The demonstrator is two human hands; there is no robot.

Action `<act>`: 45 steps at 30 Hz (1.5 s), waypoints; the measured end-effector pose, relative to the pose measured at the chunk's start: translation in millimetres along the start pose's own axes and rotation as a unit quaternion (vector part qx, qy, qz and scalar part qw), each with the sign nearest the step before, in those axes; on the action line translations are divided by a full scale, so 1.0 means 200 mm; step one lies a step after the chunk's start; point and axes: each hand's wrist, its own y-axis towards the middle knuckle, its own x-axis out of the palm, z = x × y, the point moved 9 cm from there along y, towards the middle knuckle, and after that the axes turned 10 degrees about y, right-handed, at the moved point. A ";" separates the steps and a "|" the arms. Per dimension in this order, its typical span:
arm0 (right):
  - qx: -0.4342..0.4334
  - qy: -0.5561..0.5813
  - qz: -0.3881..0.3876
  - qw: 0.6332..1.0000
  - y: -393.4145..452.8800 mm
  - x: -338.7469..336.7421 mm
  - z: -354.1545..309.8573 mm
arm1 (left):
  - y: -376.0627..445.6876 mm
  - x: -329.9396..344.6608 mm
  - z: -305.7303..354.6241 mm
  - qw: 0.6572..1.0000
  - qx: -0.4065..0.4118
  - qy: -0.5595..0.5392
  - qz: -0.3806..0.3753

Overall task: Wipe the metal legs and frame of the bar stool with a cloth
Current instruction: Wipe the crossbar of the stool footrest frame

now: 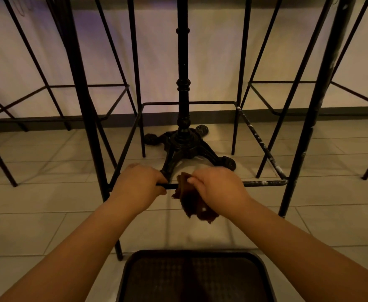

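A black metal bar stool stands right in front of me, its thin legs rising out of view and a square footrest frame (263, 183) joining them low down. My left hand (138, 184) grips the near footrest bar. Just to its right, my right hand (218, 188) holds a dark brown cloth (191, 203) wrapped over the same bar; the cloth's loose end hangs below. White dusty marks show on the right side bar (259, 142) and on the right end of the near bar.
A black cast-iron table pedestal (184, 140) with clawed feet stands behind the footrest. Two more black wire-frame stools (87, 86) (287, 82) stand against the pale wall. A dark square seat or tray (196, 277) lies below my arms on the tiled floor.
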 end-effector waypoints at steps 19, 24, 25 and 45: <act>0.031 0.049 -0.011 0.998 -0.04 -0.02 0.18 | 0.00 0.03 -0.03 1.000 -0.009 -0.003 0.017; 0.020 0.008 -0.004 1.000 -0.12 -0.06 0.23 | 0.00 0.02 0.00 1.000 -0.009 0.019 -0.007; -0.013 -0.004 0.006 1.000 -0.13 -0.06 0.21 | 0.01 0.02 0.01 0.999 -0.008 0.027 -0.017; -0.010 -0.083 -0.006 0.997 -0.14 -0.05 0.27 | -0.04 -0.01 0.18 0.998 0.033 0.002 0.044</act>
